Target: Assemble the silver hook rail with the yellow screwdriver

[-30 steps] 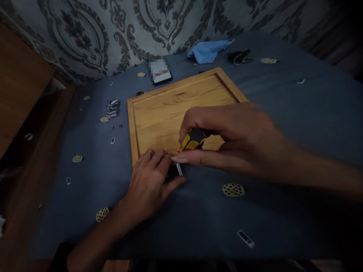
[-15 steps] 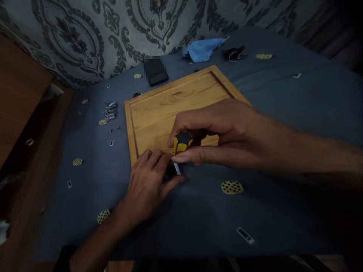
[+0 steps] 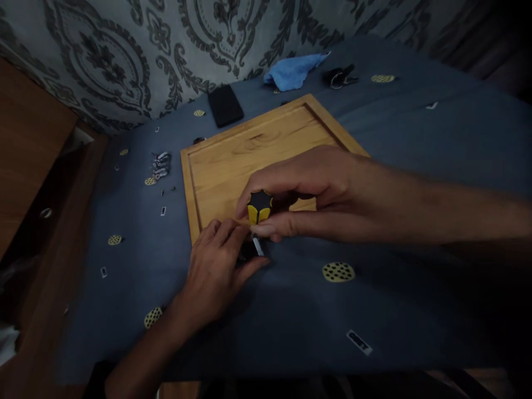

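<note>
My right hand (image 3: 316, 188) grips the lobed black-and-yellow handle of a screwdriver (image 3: 260, 207) between thumb and fingers. The handle's end faces up toward me, and its tip is hidden below my fingers. Just under it, my left hand (image 3: 216, 265) pinches a small dark piece (image 3: 248, 251) with a light metal strip (image 3: 258, 246) on it. Most of that piece is covered by my fingers, so its kind cannot be told. Both hands meet at the near edge of a wooden board (image 3: 224, 172) with a raised rim.
Several small metal parts (image 3: 160, 165) and a few tiny screws (image 3: 168, 191) lie left of the board on the dark blue patterned cloth (image 3: 291, 321). Behind the board are a black phone (image 3: 225, 106), a blue cloth (image 3: 293, 72) and a dark clip-like object (image 3: 339, 76). A patterned wall hanging rises beyond.
The screwdriver handle has turned in my right hand and shifted slightly left. My left hand keeps its hold on the dark piece. The view has moved a little.
</note>
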Available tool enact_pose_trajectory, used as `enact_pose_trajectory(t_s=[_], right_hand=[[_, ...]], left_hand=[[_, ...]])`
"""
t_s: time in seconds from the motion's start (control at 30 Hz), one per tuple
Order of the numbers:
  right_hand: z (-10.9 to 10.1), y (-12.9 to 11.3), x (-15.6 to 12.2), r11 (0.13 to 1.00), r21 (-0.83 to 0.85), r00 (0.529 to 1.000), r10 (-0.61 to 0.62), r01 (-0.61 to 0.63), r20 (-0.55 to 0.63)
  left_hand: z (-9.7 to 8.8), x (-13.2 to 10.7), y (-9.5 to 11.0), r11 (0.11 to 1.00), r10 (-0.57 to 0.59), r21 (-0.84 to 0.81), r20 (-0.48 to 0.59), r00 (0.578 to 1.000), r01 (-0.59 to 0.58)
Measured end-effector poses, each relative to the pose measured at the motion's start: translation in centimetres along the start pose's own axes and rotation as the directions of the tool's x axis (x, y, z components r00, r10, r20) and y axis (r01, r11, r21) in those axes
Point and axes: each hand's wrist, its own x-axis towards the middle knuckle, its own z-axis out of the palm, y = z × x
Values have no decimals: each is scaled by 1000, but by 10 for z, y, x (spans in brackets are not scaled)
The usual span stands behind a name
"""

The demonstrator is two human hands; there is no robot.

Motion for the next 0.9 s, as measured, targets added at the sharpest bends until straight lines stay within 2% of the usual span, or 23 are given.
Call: enact_pose_trajectory(t_s=[0.1, 0.2, 0.27, 0.33, 0.4, 0.5, 0.6, 0.73, 0.9], right_hand=[[5, 1, 1, 999, -47, 998, -15, 12, -68], [11, 0, 0, 991, -133, 984, -30, 6, -176], [13, -4, -1, 987, -159, 953, -30, -19, -302], [14, -10, -3, 981, -181, 899, -12, -75, -437], [13, -14, -5, 962, -242, 868, -9, -129, -497], [12, -11, -5, 935, -339, 906, -50, -106, -421], [13, -2, -3, 941, -336, 938, -91, -28, -335], [15, 3, 0, 960, -280, 956, -78, -5, -282], [16, 3, -1, 962, -273, 960, -57, -20, -273]], left_hand=[[0, 0, 0, 1000, 11, 3, -19, 1000, -11], [-1, 0, 1, 1000, -1, -3, 7, 1000, 1], [-2, 1, 1, 1000, -23, -8, 42, 999, 24], [-3, 1, 1, 999, -44, -21, 72, 996, 46], [-3, 1, 1, 998, -55, -35, 92, 994, 58], [-2, 0, 1, 997, -66, -37, 92, 994, 69], [-2, 0, 0, 997, -59, -38, 79, 995, 62], [-1, 0, -1, 998, -50, -38, 76, 996, 53], [-2, 0, -1, 999, -33, -33, 65, 997, 35]])
